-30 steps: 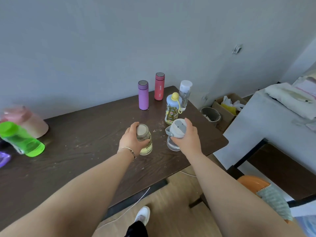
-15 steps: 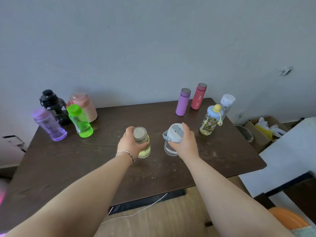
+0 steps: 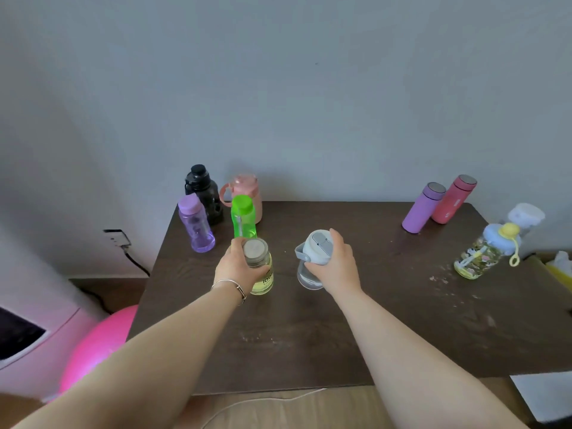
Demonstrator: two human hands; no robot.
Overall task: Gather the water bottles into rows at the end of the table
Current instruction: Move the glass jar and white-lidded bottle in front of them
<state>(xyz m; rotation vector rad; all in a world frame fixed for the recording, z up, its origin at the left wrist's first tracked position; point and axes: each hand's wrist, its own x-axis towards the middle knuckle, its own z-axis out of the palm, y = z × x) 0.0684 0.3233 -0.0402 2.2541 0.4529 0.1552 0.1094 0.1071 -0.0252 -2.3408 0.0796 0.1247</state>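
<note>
My left hand [image 3: 240, 269] grips a yellow-tinted bottle [image 3: 263, 278] with a grey lid. My right hand [image 3: 335, 266] grips a clear bottle with a pale blue lid [image 3: 315, 249]. Both bottles are near the middle of the dark table [image 3: 309, 335]. At the far left corner stand a purple bottle [image 3: 195, 224], a black bottle [image 3: 202, 190], a pink jug [image 3: 246, 190] and a green bottle [image 3: 243, 218]. At the right stand a purple flask [image 3: 422, 209], a red flask [image 3: 453, 199], a patterned bottle [image 3: 483, 252] and a white-capped clear bottle [image 3: 526, 216].
The grey wall runs along the table's far edge. A pink ball [image 3: 93, 348] lies on the floor left of the table, below a wall socket with a black cable [image 3: 119, 239]. A white cord [image 3: 263, 402] trails under the near edge. A yellow item [image 3: 560, 270] sits beyond the right edge.
The view has swung left, bringing the left cluster of bottles into sight. Both hands have carried their bottles leftward, away from the right-hand group and closer to the left cluster.
</note>
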